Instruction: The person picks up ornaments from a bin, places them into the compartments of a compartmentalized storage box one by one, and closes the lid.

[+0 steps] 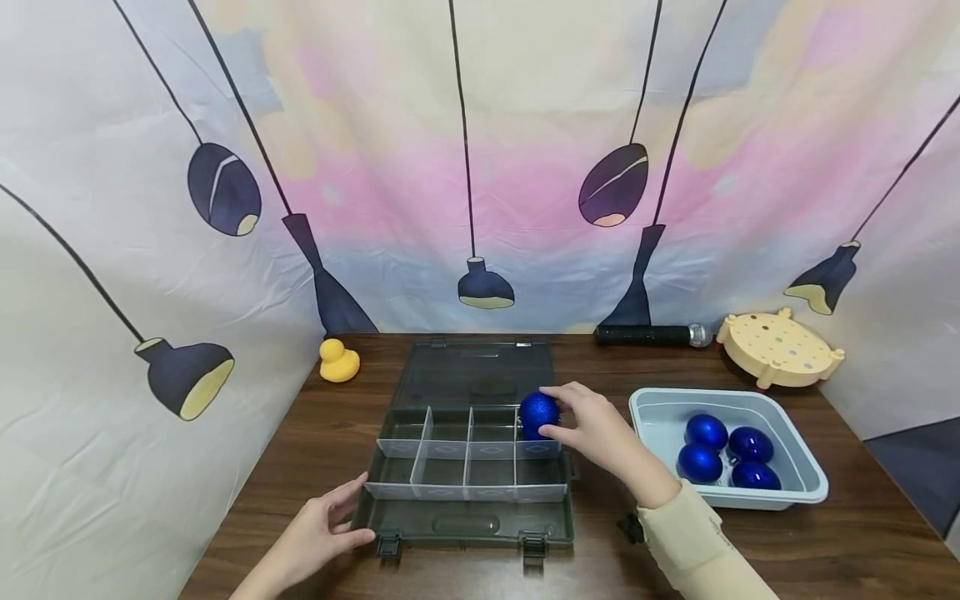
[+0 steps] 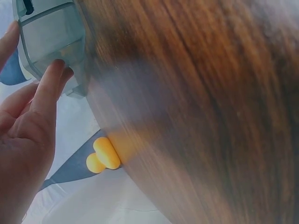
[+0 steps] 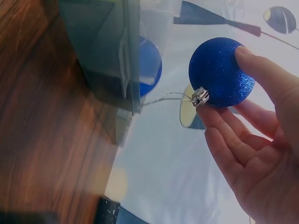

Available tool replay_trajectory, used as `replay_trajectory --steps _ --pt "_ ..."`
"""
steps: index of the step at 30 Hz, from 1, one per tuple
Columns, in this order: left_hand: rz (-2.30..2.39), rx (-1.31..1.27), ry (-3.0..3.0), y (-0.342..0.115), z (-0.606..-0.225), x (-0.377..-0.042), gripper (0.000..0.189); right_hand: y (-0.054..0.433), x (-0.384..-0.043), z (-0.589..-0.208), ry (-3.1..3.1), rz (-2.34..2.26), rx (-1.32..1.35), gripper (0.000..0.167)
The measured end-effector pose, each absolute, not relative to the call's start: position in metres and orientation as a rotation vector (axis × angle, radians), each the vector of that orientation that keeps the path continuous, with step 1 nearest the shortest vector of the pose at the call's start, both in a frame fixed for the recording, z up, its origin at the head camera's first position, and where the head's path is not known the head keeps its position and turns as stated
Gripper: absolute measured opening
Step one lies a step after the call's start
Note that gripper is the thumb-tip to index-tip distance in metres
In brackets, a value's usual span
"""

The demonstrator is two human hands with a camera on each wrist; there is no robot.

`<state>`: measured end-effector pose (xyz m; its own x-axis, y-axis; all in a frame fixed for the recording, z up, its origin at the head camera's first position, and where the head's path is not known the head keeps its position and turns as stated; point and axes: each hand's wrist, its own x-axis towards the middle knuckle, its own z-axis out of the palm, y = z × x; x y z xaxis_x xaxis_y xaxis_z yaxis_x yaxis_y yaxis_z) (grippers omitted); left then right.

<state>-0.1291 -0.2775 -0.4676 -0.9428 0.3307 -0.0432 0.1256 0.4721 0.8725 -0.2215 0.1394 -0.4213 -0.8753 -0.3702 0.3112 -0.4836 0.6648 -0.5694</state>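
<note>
A glittery blue Christmas ball [image 1: 538, 415] with a silver cap and string is pinched by my right hand [image 1: 596, 429]. It is at the back right compartment of a dark see-through divider box [image 1: 468, 523]; the right wrist view shows the ball [image 3: 219, 72] between thumb and fingers. My left hand [image 1: 318, 529] rests against the box's front left corner, its fingers extended along the side in the left wrist view. The box's lid [image 1: 472, 371] lies folded back. Clear dividers [image 1: 491, 492] split the box into several compartments.
At the right, a pale blue tub [image 1: 652, 408] holds several blue balls [image 1: 701, 462]. Along the back are a yellow rubber duck [image 1: 340, 362], a black microphone [image 1: 648, 335] and a cream round object with stubby legs [image 1: 780, 346]. A printed cloth hangs behind the wooden table.
</note>
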Motion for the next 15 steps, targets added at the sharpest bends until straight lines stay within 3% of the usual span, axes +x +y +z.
replay_trajectory --steps 15 --pt "1.468 0.407 2.519 -0.278 -0.468 -0.129 0.077 0.106 -0.235 -0.431 -2.723 0.846 0.889 0.058"
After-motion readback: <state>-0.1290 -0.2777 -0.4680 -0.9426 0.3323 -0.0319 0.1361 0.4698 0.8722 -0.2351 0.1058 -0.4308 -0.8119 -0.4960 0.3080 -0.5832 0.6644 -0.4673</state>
